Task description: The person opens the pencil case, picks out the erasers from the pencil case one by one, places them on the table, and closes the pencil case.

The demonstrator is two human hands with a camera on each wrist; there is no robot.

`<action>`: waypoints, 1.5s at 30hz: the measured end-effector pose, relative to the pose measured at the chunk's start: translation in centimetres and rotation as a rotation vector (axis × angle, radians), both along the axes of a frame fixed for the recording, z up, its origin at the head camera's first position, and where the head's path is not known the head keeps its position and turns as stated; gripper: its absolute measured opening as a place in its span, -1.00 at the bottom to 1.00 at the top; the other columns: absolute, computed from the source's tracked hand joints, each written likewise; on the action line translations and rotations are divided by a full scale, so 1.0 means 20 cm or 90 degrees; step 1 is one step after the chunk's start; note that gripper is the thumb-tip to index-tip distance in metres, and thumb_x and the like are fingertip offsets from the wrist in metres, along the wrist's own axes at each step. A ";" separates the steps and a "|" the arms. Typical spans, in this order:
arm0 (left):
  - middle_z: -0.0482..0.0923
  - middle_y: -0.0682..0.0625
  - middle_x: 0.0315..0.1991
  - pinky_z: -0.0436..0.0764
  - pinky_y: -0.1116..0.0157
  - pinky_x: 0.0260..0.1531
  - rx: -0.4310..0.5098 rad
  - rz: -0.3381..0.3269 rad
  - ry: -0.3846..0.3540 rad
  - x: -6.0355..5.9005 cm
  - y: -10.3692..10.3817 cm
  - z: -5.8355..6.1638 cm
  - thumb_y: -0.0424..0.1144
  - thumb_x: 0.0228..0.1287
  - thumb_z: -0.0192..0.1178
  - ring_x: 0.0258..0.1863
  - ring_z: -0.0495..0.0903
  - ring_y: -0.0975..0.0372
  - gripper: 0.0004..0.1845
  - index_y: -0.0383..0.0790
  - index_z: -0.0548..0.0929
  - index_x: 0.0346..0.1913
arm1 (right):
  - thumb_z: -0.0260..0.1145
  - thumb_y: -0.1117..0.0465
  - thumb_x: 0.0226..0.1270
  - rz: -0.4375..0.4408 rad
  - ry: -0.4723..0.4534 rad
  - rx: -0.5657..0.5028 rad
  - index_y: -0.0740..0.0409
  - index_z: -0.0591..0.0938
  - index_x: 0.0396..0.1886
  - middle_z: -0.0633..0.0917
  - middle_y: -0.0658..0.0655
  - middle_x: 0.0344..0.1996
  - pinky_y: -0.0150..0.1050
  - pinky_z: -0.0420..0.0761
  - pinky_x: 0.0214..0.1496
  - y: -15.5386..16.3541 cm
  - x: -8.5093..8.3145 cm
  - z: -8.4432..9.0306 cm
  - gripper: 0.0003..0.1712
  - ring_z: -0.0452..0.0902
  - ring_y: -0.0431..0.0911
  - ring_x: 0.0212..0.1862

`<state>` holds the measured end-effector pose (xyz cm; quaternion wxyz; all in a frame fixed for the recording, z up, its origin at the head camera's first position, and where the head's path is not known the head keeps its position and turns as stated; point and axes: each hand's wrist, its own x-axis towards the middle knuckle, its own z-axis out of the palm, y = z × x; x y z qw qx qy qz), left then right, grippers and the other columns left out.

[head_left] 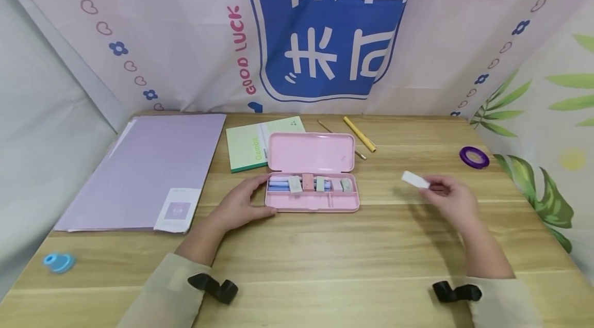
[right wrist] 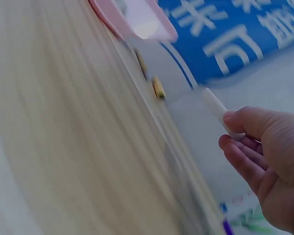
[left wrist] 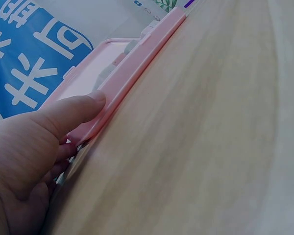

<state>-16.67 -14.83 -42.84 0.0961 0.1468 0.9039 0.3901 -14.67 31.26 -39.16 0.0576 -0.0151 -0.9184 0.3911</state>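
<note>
An open pink pencil case [head_left: 297,202] lies on the wooden table with its lid tipped back. My left hand [head_left: 237,208] grips its left end, the thumb on the front wall and the other fingers round the side, as the left wrist view shows. Inside the case, blue and lilac pens [head_left: 278,183] lie in the rear compartment, with several small erasers in pale green, pink and grey on and beside them. To the right of the case, above the table, my right hand [head_left: 454,205] pinches a white eraser [head_left: 414,180] between thumb and fingers.
A green notebook [head_left: 246,145] lies behind the case, near a thin pencil [head_left: 360,155] and a yellow pen [head_left: 359,134]. At left are a large purple folder [head_left: 153,163] and a blue cone-shaped piece [head_left: 59,262]. A purple tape roll [head_left: 482,163] lies at the right edge.
</note>
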 end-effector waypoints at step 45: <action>0.23 -0.17 0.48 0.23 -0.08 0.45 0.003 -0.001 -0.005 0.01 0.01 0.01 0.05 0.06 0.46 0.49 0.18 -0.06 -0.05 -0.10 0.24 0.49 | 0.44 0.11 0.23 0.075 0.062 0.045 0.24 0.70 -0.02 0.69 0.22 -0.17 -0.35 0.55 -0.21 -0.44 -0.07 -0.11 -0.61 0.56 -0.06 -0.20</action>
